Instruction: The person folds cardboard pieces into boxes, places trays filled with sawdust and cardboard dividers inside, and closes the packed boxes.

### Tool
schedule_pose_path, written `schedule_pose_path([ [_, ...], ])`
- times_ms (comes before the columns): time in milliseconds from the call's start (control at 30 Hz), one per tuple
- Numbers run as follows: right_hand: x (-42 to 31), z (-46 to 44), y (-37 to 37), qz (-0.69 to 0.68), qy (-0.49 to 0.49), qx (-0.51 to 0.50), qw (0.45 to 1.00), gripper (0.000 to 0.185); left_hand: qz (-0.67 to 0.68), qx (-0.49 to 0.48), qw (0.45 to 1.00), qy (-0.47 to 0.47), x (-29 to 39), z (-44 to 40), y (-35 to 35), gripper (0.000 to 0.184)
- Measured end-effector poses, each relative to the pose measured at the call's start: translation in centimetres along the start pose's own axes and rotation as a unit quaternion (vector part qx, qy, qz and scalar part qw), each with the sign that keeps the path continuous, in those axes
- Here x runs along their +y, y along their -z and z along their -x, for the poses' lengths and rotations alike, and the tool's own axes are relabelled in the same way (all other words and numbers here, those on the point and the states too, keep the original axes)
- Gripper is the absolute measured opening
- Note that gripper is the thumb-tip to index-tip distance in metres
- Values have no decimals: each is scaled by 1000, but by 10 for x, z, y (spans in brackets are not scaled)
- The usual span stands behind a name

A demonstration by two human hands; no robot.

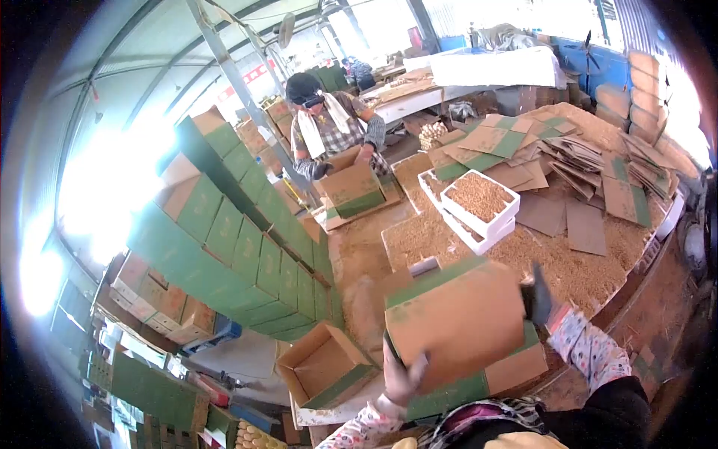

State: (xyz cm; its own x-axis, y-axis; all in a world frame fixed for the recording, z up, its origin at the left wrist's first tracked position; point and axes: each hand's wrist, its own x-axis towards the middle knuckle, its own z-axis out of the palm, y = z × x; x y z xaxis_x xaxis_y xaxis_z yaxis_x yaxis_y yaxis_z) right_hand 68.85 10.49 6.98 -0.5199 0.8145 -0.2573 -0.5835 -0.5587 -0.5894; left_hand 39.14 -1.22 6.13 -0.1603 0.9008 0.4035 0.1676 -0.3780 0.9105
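Note:
A brown cardboard box [458, 318] with green edges is held up in front of me, slightly tilted and a little blurred. My left hand [404, 373] grips its lower left corner, thumb on the near face. Against the box's right side presses my right hand [540, 301], dark-gloved, its fingers partly hidden. Just left of it stands an open empty carton [323, 368] with brown inner walls. Below the held box lies more green and brown cardboard [516, 368], partly covered by it.
Stacked green cartons [224, 251] rise at the left. White trays [482, 206] of brown granular material sit on a table spread with the same material [553, 262]. Flattened cardboard [493, 142] is piled behind. Across from me a person [336, 123] handles another carton [351, 187].

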Motion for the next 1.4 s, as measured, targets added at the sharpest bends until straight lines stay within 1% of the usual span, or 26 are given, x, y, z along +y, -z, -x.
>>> schedule_pose_path([
  [33, -23, 10, -28, 17, 5, 11, 1000, 83, -161, -83, 976, -117, -28, 15, 18, 59],
  [67, -16, 1, -10, 195, -8, 50, 980, 78, -323, -183, 916, -152, -51, 33, 40, 61],
  [133, -2, -8, -4, 542, -45, 101, 833, 67, -573, -368, 701, -210, -86, 57, 78, 62],
  [167, 6, -7, -16, 695, -65, 118, 706, 65, -535, -279, 794, -77, -86, 54, 83, 50],
  [200, 44, -28, 30, 714, 101, 111, 684, 67, -461, -160, 872, 35, -86, 51, 89, 39],
  [267, 75, -37, 22, 665, 295, 137, 672, 65, -199, 32, 979, -7, -89, -3, 81, 51],
  [333, 59, -23, -8, 478, 116, 70, 868, 64, -200, 67, 978, 0, -66, -48, 37, 67],
  [367, 62, -35, 46, 564, 197, 6, 802, 60, -345, -9, 937, -50, -72, -62, 23, 66],
  [400, 79, -33, 105, 637, 271, -56, 719, 57, -473, -89, 877, 18, -66, -67, 12, 58],
  [433, 90, -13, 105, 453, 295, 51, 840, 56, -505, -71, 860, 12, -68, -75, 6, 49],
  [467, 89, 1, 112, 369, 326, 183, 851, 57, -500, -77, 862, -30, -77, -74, 9, 46],
  [500, 88, 15, 120, 267, 362, 304, 840, 58, -433, -81, 897, 37, -78, -77, 11, 50],
  [567, 83, 58, 160, 296, 396, 552, 671, 62, -483, -114, 868, 8, -90, -78, 20, 50],
  [600, 86, 71, 206, 200, 381, 567, 702, 74, -402, -94, 909, 52, -89, -77, 15, 49],
  [700, 106, 56, 254, -41, 226, 643, 731, 81, -476, -95, 871, 78, -74, -78, -4, 48],
  [767, 94, 55, 215, 60, 309, 636, 705, 84, -463, -85, 876, 108, -66, -78, -6, 48],
  [800, 103, 58, 229, 73, 386, 547, 740, 78, -477, -87, 869, 98, -66, -77, -1, 47],
  [867, 110, 55, 253, 47, 381, 566, 730, 65, -491, -85, 863, 80, -68, -75, -3, 47],
  [1033, 93, 95, 237, -197, 319, 330, 866, 43, -446, -83, 889, 68, -78, -71, 8, 43],
  [1100, 83, 108, 211, -214, 293, 268, 892, 44, -155, 67, 974, 149, -93, -67, 12, 40],
  [1133, 78, 114, 206, -206, 294, 285, 889, 44, -1, 140, 973, 181, -105, -64, 20, 38],
  [1167, 73, 117, 199, -174, 282, 259, 907, 45, 117, 104, 959, 238, -124, -62, 41, 32],
  [1233, 27, 117, 142, -116, 246, 202, 941, 47, 377, 36, 837, 395, -108, -72, 29, 30],
  [1267, 9, 111, 121, -86, 220, 170, 957, 47, 234, 82, 916, 317, -172, -75, 39, 25],
  [1333, -31, 96, 53, -25, 148, 139, 979, 45, 147, 40, 949, 277, -175, -99, 29, 28],
  [1400, -49, 84, 55, 23, 53, 126, 990, 40, 16, 110, 967, 229, -205, -98, -1, 26],
])
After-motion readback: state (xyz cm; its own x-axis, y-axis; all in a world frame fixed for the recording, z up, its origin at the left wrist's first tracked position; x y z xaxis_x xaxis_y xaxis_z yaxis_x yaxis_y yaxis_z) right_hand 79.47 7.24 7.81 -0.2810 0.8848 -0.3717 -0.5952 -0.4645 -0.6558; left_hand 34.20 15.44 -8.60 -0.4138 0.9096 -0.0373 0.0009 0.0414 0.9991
